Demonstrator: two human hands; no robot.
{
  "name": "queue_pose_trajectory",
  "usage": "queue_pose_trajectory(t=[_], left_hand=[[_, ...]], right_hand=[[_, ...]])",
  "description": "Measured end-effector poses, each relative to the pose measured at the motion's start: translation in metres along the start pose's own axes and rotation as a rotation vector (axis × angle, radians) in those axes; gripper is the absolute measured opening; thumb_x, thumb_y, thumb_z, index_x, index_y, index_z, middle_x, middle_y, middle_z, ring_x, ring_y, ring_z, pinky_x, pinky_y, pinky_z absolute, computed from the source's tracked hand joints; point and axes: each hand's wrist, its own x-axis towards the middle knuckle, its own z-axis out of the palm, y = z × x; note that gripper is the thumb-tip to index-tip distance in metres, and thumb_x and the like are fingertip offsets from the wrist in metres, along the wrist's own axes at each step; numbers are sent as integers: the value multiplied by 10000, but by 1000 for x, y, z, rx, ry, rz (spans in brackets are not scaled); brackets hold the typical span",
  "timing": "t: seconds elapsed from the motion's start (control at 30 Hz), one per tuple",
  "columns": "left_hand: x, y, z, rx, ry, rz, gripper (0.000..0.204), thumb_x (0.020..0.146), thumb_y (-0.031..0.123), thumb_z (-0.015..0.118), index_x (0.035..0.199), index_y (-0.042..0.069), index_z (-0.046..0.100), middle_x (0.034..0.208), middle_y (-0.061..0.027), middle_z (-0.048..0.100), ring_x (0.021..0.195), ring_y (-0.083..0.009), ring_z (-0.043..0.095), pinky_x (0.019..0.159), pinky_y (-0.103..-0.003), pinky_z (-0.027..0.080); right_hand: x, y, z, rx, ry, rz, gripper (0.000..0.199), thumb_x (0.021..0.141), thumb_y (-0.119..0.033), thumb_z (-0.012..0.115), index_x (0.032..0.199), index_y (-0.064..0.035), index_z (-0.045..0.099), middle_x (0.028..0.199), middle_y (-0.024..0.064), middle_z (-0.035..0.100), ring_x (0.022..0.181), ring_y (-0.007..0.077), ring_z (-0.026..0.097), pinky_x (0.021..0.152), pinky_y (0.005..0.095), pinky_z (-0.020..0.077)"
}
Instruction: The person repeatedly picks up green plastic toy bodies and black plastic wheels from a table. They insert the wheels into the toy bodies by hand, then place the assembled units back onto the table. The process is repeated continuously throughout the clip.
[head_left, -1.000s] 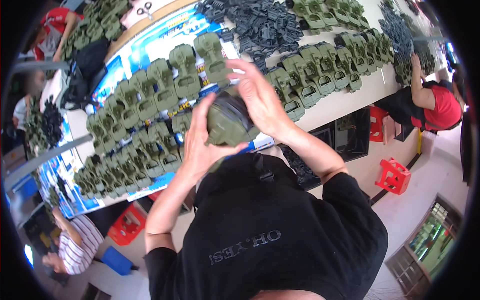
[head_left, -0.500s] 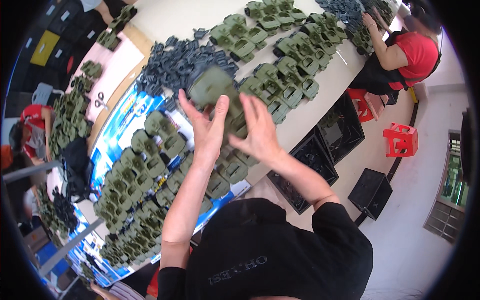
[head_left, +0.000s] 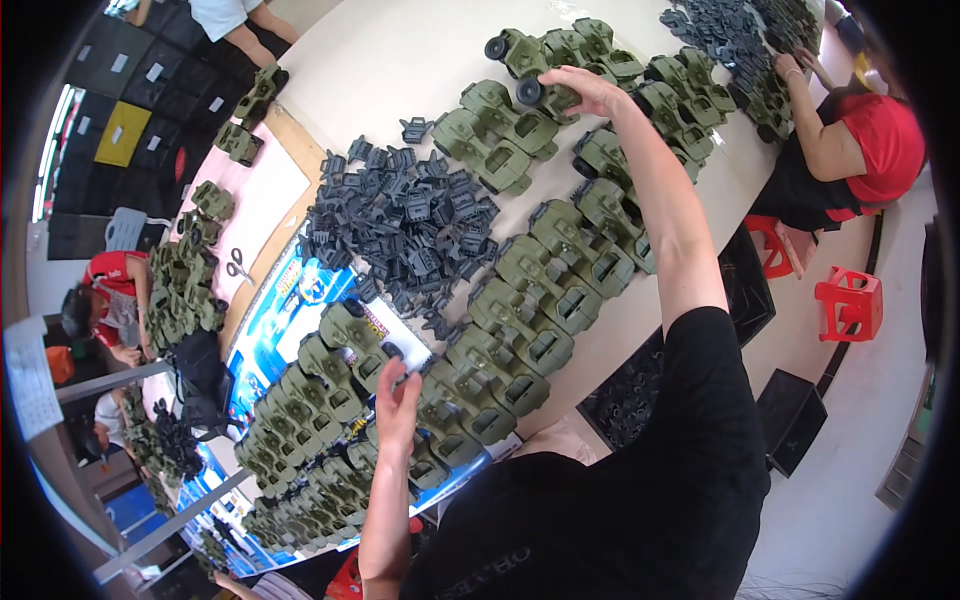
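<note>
My right hand [head_left: 590,92] is stretched far forward, its fingers closed on the end of an olive-green toy jeep [head_left: 533,62] with black wheels. This jeep is tilted beside other jeeps in the far row. My left hand [head_left: 397,405] is raised with its fingers partly curled and apart, holding nothing. It is just above the near rows of green toy jeeps [head_left: 500,340]. A heap of dark grey plastic parts [head_left: 400,215] lies between the two hands.
Blue-and-white printed sheets [head_left: 285,300] lie under part of the rows. Scissors [head_left: 236,263] rest on a pink sheet at left. Black crates [head_left: 630,400] and a red stool [head_left: 850,305] stand at right. A co-worker in red [head_left: 870,160] handles parts at the far right.
Both hands were together around a blurred green jeep body above the table. They have parted: my right hand reached forward to the far row, my left hand dropped back toward me.
</note>
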Motion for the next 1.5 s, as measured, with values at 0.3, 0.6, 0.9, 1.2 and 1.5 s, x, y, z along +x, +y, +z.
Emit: queue_pose_trajectory(t=[0.3,0.6,0.9,1.2,1.5], left_hand=[[-1,1,-8,-15,44,-46,544,894,240,599,1355,71,363,1296,-127,438,1125,-234,519,913,-367,440],[2,7,-13,-20,70,-49,516,883,201,620,1334,87,396,1309,-118,451,1101,-201,498,944,-323,389],[-2,-9,-37,-32,102,-67,531,875,235,630,1337,100,404,1294,-113,468,1081,-187,514,910,-314,413],[49,5,-153,86,229,79,404,892,253,604,1228,46,521,946,-49,636,799,-117,625,618,-243,477],[280,-16,-407,819,987,32,819,707,609,631,1242,9,475,1163,-245,556,1089,-384,530,899,-460,420]], right_hand=[[42,-7,-27,-924,330,-289,920,581,-458,729,1321,-13,414,1295,187,477,1119,329,522,921,418,448],[29,-1,0,-55,89,18,809,675,-459,707,1305,-28,441,1312,163,458,1217,294,427,963,508,394],[68,46,-21,-1153,388,-243,898,572,-503,687,1325,-93,425,1276,192,491,1167,354,471,946,474,413],[26,61,-19,-1505,473,-173,782,787,-499,620,1412,-157,297,1443,119,319,1315,329,304,1017,477,319],[-118,40,150,-1274,185,-542,499,811,-106,646,1281,-89,478,1377,129,413,1265,331,387,1023,419,348]])
